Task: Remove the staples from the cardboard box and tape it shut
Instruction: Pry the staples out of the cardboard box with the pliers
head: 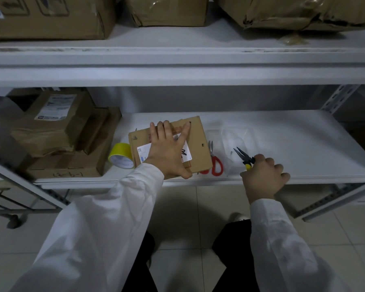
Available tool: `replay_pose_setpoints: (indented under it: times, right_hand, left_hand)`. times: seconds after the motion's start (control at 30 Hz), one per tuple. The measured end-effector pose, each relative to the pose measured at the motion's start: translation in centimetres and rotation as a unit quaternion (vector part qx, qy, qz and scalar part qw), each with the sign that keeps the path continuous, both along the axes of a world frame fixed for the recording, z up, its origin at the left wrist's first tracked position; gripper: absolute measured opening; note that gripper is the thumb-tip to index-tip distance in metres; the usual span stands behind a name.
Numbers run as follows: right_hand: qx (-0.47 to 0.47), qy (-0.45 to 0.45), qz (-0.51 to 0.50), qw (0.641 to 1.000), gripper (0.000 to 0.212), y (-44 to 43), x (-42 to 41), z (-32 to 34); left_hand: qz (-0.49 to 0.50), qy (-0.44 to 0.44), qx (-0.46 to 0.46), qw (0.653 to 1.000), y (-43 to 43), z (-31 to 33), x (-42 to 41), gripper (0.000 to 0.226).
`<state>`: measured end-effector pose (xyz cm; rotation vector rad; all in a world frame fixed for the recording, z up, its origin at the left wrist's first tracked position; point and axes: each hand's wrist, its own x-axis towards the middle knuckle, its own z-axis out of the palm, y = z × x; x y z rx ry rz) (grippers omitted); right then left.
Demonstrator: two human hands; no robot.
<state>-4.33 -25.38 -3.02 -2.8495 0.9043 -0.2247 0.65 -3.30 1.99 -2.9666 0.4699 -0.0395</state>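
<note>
The small brown cardboard box (198, 142) lies on the white metal shelf (303, 144), directly under the left hand (169, 151). The left hand is spread flat with straight, fanned fingers and presses on the box top. Its palm is at the near edge and its fingertips reach toward the far edge.

The right hand (263, 175) is to the right of the box and apart from it. Its fingers are curled round the yellow-and-black handles of the needle-nose pliers (243, 157). The plier nose points away and leftward, over a clear plastic tray (238, 135).

Red-handled scissors (215, 163) lie between the right hand and the box, just beside the box's right edge. A roll of yellow tape (121, 158) stands just left of the left wrist, against the box's left side.

Governing relation: the long axis of the box runs left to right across both hands, with its right end swung slightly away. Small dark marks (202, 145) sit on the right part of the top, between the left fingertips and the plier nose. Whether they are staples or holes cannot be told. The right hand is nearer to them, and its likely travel is leftward over the scissors.
</note>
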Motion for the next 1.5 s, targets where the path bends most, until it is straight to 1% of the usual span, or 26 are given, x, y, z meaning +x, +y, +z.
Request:
replay_pose_setpoints:
  times: [0.07,0.13,0.2,0.27,0.3,0.33,0.37,0.4,0.43,0.47,0.53,0.6,0.63,0.73,0.77,0.87,0.93,1.0,1.07,1.13,1.2,1.23,1.33,1.4,1.43,1.5]
  right_hand:
    - [0.024,0.002,-0.006,1.000,0.038,0.1,0.1,0.2]
    - [0.069,-0.020,-0.017,0.997,0.041,0.2,0.0,0.4]
    - [0.133,-0.050,-0.033,0.989,0.046,0.3,-0.1,0.8]
    - [0.203,-0.060,-0.051,0.976,0.052,0.4,-0.2,1.4]
    - [0.241,-0.065,-0.057,0.967,0.052,0.4,0.0,1.6]
    - [0.292,-0.075,-0.057,0.952,0.047,0.6,0.0,1.9]
    - [0.358,-0.091,-0.047,0.928,0.039,0.7,0.1,2.2]
    - [0.433,-0.111,-0.038,0.894,0.033,1.0,0.2,2.5]
    - [0.507,-0.128,-0.035,0.852,0.031,1.3,0.4,2.9]
    - [0.563,-0.131,-0.037,0.815,0.033,1.7,0.6,3.3]
    - [0.631,-0.103,-0.043,0.768,0.043,2.5,1.0,3.9]
    - [0.675,-0.085,-0.025,0.733,0.035,3.2,1.2,4.1]
    - [0.687,-0.085,-0.014,0.721,0.032,3.5,1.3,4.0]
    - [0.702,-0.094,0.011,0.706,0.041,4.2,1.4,3.7]
    - [0.707,-0.103,0.016,0.699,0.041,4.3,1.4,3.7]
    - [0.725,-0.130,0.026,0.676,0.036,4.5,1.2,3.6]
    - [0.741,-0.158,0.035,0.651,0.031,4.7,1.0,3.8]
    - [0.745,-0.177,0.043,0.642,0.020,5.0,0.9,3.9]
    - [0.741,-0.187,0.048,0.643,0.015,5.7,0.8,3.9]
    - [0.728,-0.199,0.051,0.654,0.017,6.5,0.8,3.9]
    - [0.715,-0.212,0.060,0.664,0.021,7.2,0.7,4.0]
    - [0.712,-0.215,0.065,0.666,0.020,7.5,0.6,4.2]
    - [0.699,-0.213,0.095,0.676,0.016,8.1,0.3,4.7]
    - [0.690,-0.205,0.117,0.684,0.021,8.4,0.1,5.0]
    - [0.686,-0.198,0.128,0.688,0.023,8.6,0.1,5.1]
    - [0.677,-0.182,0.137,0.700,0.026,8.9,0.2,5.3]
  left_hand:
    - [0.001,0.002,-0.008,1.000,0.1,0.0,0.0,0.134]
    - [0.001,0.003,-0.020,1.000,0.2,0.2,-0.1,0.134]
    - [0.000,0.005,-0.039,0.999,0.3,0.6,-0.1,0.134]
    - [-0.004,0.007,-0.069,0.998,0.4,1.2,-0.2,0.135]
    - [-0.005,0.012,-0.090,0.996,0.5,1.6,-0.2,0.136]
    - [-0.003,0.019,-0.114,0.993,0.5,2.0,-0.2,0.137]
    - [-0.002,0.030,-0.140,0.990,0.6,2.3,-0.2,0.138]
    - [-0.002,0.043,-0.166,0.985,0.8,2.5,-0.3,0.138]
    - [-0.003,0.056,-0.191,0.980,0.9,2.6,-0.3,0.139]
    - [-0.006,0.065,-0.211,0.975,1.1,2.6,-0.4,0.140]
    - [-0.012,0.067,-0.231,0.971,1.6,2.3,-0.5,0.142]
    - [-0.017,0.068,-0.245,0.967,2.0,2.0,-0.6,0.145]
    - [-0.019,0.070,-0.252,0.965,2.2,1.8,-0.7,0.146]
    - [-0.023,0.074,-0.275,0.958,2.8,1.7,-0.9,0.147]
    - [-0.023,0.078,-0.283,0.956,2.9,1.6,-0.8,0.148]
    - [-0.032,0.099,-0.312,0.944,3.3,1.6,-0.5,0.151]
    - [-0.027,0.132,-0.337,0.932,3.4,1.9,-0.5,0.154]
    - [-0.003,0.172,-0.381,0.908,3.1,2.4,-0.7,0.146]
    - [-0.009,0.194,-0.459,0.867,2.5,2.7,-1.2,0.129]
    - [-0.017,0.185,-0.520,0.833,1.7,2.6,-1.9,0.118]
    - [-0.005,0.167,-0.559,0.812,1.3,2.3,-2.2,0.116]
    - [0.003,0.164,-0.580,0.798,1.3,2.0,-2.2,0.114]
    - [0.033,0.168,-0.673,0.719,1.7,1.8,-2.6,0.096]
    - [0.050,0.148,-0.723,0.673,1.9,1.7,-2.6,0.068]
    - [0.056,0.145,-0.740,0.654,2.1,1.6,-2.8,0.059]
    - [0.070,0.136,-0.761,0.630,2.6,1.3,-2.9,0.060]
